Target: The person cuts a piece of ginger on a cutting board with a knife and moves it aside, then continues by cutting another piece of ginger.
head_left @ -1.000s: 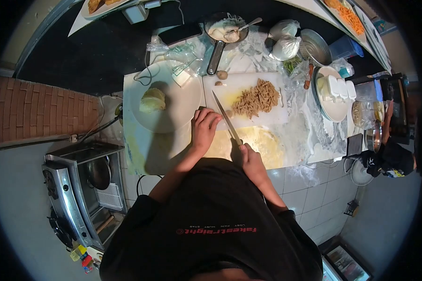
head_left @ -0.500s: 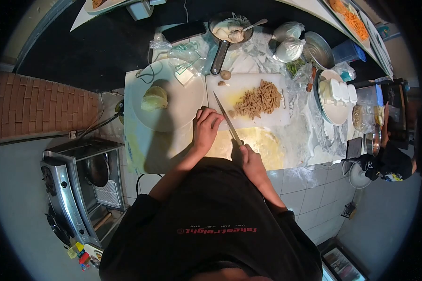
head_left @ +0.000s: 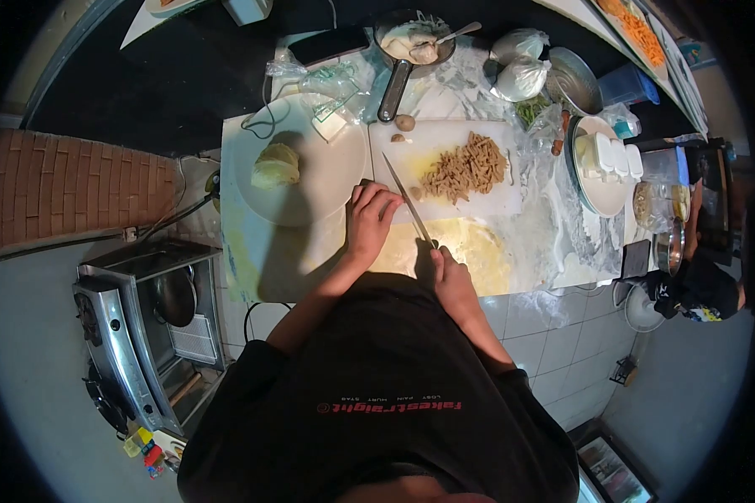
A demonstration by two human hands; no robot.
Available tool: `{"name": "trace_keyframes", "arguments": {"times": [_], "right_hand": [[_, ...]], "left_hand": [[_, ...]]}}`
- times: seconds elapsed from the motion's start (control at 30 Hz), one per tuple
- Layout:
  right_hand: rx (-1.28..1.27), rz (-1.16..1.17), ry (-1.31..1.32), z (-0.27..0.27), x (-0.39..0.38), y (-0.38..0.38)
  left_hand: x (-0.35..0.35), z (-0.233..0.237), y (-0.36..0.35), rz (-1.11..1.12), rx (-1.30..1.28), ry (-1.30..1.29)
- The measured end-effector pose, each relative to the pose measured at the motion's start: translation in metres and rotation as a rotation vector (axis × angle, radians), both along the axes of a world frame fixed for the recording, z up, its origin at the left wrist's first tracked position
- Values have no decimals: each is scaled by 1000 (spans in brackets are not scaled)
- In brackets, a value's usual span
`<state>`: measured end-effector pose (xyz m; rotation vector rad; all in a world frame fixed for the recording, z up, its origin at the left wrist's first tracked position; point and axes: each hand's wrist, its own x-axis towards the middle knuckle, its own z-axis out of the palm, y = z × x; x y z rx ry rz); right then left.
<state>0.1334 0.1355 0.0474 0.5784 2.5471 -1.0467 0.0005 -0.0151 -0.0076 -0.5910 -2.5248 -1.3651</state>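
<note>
My right hand [head_left: 453, 283] is wrapped round the handle of a kitchen knife [head_left: 408, 198], whose blade slants up and left over the near-left part of a white cutting board [head_left: 486, 211]. My left hand [head_left: 371, 221] is at the board's near-left edge, fingers bent and drawn together, fingertips beside the blade. Whatever they may pinch is hidden. Just right of the blade lies a small brown piece [head_left: 416, 193]. Chopped brown strips [head_left: 468, 168] are heaped on the board's right half. Near its far-left corner are a brown ball [head_left: 404, 123] and a smaller cut piece [head_left: 397, 138].
Left of the board, a large pale plate [head_left: 310, 214] bears a cabbage piece [head_left: 275, 166] and a white block [head_left: 329, 126]. Behind the board stands a pan [head_left: 395, 90] with a spoon [head_left: 459, 33]. Plastic bags [head_left: 522, 79] and a plate of white containers [head_left: 606, 201] are rightward.
The whole view has shifted slightly, with the table a little higher in the picture. Both hands and the knife keep nearly the same position over the board.
</note>
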Motion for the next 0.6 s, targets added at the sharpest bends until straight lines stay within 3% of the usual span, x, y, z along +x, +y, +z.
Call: {"name": "trace_keyframes", "arguments": {"times": [0.6], "right_hand": [[-73, 7, 48, -14, -5, 3]], "left_hand": [[-1, -6, 2, 21, -24, -7]]}}
